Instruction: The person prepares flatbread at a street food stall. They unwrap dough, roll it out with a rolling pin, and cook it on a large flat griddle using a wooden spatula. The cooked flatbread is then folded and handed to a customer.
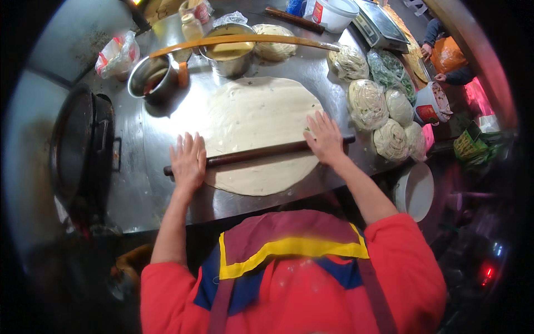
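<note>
A large sheet of dough (261, 114), pale and roughly round, lies flat on the steel worktop (130, 195). Across its nearer half rests a dark wooden rolling pin (256, 155), tilted slightly up to the right. My left hand (188, 161) lies on the pin's left end with its fingers stretched forward. On the pin's right end rests my right hand (325, 137), fingers extended and apart, close to the dough's right edge. Both palms press from above and neither hand wraps round the pin.
A round black pan (75, 147) stands at the left. Behind the dough are metal pots (153, 78) with a long wooden stick (245, 39) across one. Wrapped dough coils (367, 104), bagged greens (391, 69) and a scale (379, 25) line the right. Another person's hand (426, 51) shows far right.
</note>
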Motion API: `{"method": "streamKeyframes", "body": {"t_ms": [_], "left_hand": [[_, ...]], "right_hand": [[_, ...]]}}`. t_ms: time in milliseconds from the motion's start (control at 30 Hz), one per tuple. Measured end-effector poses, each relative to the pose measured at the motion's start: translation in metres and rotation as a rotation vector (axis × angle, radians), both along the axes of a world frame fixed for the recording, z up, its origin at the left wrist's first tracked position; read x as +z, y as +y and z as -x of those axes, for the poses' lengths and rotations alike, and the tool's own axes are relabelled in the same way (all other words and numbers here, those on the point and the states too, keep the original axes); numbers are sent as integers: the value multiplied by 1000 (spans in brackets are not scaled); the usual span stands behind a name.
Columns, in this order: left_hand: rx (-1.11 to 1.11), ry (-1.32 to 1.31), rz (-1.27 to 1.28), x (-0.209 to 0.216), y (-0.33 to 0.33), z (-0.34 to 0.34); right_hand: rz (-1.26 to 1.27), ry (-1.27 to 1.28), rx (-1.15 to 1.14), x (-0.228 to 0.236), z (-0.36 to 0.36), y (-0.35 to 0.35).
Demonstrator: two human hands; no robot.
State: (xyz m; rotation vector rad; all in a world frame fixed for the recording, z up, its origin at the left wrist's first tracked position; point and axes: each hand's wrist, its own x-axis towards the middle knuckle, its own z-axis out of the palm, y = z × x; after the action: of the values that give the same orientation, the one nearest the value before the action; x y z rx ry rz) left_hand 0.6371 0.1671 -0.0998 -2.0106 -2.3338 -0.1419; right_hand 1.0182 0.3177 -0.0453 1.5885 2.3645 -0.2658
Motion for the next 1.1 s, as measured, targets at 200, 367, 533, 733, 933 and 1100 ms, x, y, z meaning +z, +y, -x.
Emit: {"method": "streamKeyframes", "body": {"t_ms": [200, 367, 533, 733, 933, 1100], "left_hand": [[-103, -106, -211, -6, -93, -35], [79, -204, -311, 5, -59, -16], [-94, 74, -64, -7, -67, -11], [-214, -77, -35, 12, -115, -24], [-562, -87, -252, 5, -98, 16], [-806, -362, -213, 40, 65, -24]], "right_hand": [[-374, 544, 84, -46, -70, -97], [-437, 539, 50, -47, -71, -51], [-219, 255, 92, -43, -64, -51], [-360, 582, 192, -46, -94, -118], [-351, 443, 180, -46, -101, -167], [232, 541, -304, -35, -28, -228]]}}
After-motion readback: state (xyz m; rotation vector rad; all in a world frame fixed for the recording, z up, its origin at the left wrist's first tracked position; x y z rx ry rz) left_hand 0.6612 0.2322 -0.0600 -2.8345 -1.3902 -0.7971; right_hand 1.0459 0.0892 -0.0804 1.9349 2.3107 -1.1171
